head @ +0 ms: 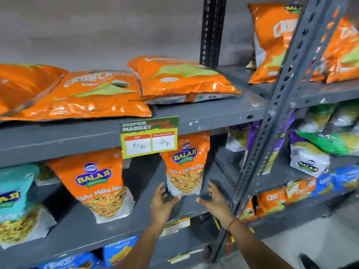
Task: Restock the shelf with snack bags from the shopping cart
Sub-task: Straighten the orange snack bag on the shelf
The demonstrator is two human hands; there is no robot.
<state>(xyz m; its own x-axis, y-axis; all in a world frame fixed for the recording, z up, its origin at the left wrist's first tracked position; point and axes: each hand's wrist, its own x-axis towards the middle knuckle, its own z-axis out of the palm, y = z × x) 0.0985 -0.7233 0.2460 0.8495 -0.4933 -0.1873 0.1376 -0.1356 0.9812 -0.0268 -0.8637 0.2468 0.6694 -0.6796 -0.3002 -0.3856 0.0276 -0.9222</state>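
Upright orange plastic Balaji snack pouch (185, 166) on grey metal shelf (108, 228); left hand (162, 202) and right hand (215, 200) flanking its base, both spread wide, grasping nothing.

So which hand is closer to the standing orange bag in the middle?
Left. The left hand touches the orange bag at its bottom left corner; the right hand is open, apart to its right.

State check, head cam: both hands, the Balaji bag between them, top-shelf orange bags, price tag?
left hand: open, fingers beside bag, not gripping
right hand: open, empty
Tikha Mitha Mix bag: upright on middle shelf
top-shelf orange bags: lying flat, overlapping
price tag: hanging from shelf edge
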